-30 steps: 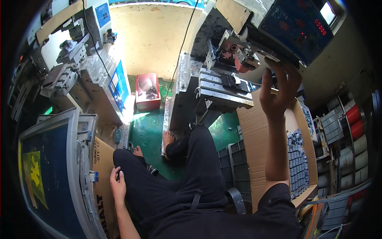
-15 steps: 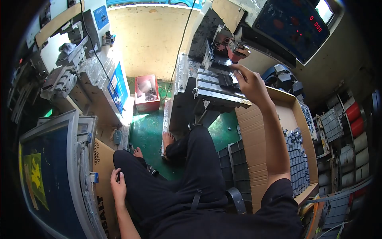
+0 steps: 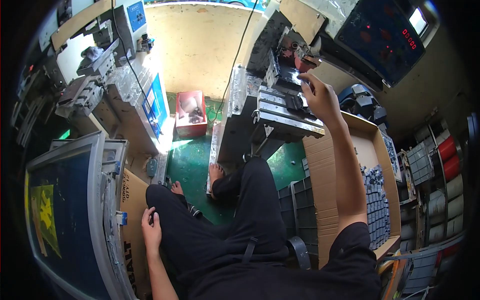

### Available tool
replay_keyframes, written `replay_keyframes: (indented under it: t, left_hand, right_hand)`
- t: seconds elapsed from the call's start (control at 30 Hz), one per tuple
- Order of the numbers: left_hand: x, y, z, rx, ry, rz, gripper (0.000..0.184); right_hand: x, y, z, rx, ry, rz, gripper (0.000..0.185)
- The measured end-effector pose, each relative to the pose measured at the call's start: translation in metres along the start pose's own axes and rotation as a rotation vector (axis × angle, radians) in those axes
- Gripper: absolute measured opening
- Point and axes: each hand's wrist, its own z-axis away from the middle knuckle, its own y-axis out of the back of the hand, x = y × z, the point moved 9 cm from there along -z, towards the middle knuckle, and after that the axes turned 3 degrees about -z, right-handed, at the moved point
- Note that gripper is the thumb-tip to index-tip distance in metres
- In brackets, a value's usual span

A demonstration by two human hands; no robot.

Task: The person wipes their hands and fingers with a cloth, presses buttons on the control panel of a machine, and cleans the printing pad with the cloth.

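My right hand (image 3: 320,97) reaches to the machine at upper centre. Its fingertips are beside the dark plate (image 3: 289,77) under the red pad (image 3: 303,64), above the grooved metal bed (image 3: 285,117). The fingers are bent, with a gap between them, and nothing shows in them; whether they touch the plate I cannot tell. A small black fixture (image 3: 296,102) sits on the bed, just below the fingertips. My left hand (image 3: 151,231) lies at the side of my thigh (image 3: 172,205), loosely curled with thumb and fingers apart, and no held object can be made out.
A cardboard box (image 3: 320,175) with rows of small grey parts (image 3: 375,205) stands at right. The control panel (image 3: 385,40) hangs above it. A red bin (image 3: 191,131) is on the green floor. A framed screen (image 3: 70,210) and another machine (image 3: 125,95) are at left.
My right hand has come down and left from beneath the control panel to the plate and bed. My left hand stays by my thigh. The view has shifted slightly.
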Motion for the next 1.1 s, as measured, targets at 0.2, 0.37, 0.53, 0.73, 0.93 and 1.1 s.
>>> replay_keyframes:
  t: [0.2,0.37,0.53,0.73,0.93,1.1]
  left_hand:
    - [0.015,0.004,0.008,0.066,0.02,-0.001,0.031]
    - [0.023,0.005,0.009,0.084,-0.06,-0.155,0.032]
    - [0.026,0.008,0.01,0.089,-0.017,-0.141,0.032]
    - [0.034,0.006,0.014,0.092,-0.011,-0.091,0.03]
    - [0.034,0.006,0.013,0.082,-0.025,-0.12,0.03]
    - [0.032,0.004,0.012,0.067,-0.049,-0.167,0.031]
  right_hand:
    - [-0.086,-0.004,0.096,0.046,0.268,-0.367,0.007]
    - [-0.109,-0.095,0.187,-0.299,0.08,-0.582,0.009]
    - [-0.135,-0.181,0.275,-0.594,0.183,-0.499,0.01]
    - [-0.151,-0.222,0.328,-0.764,0.261,-0.523,0.012]
    - [-0.147,-0.237,0.333,-0.718,0.276,-0.505,0.012]
    - [-0.144,-0.244,0.337,-0.744,0.265,-0.476,0.014]
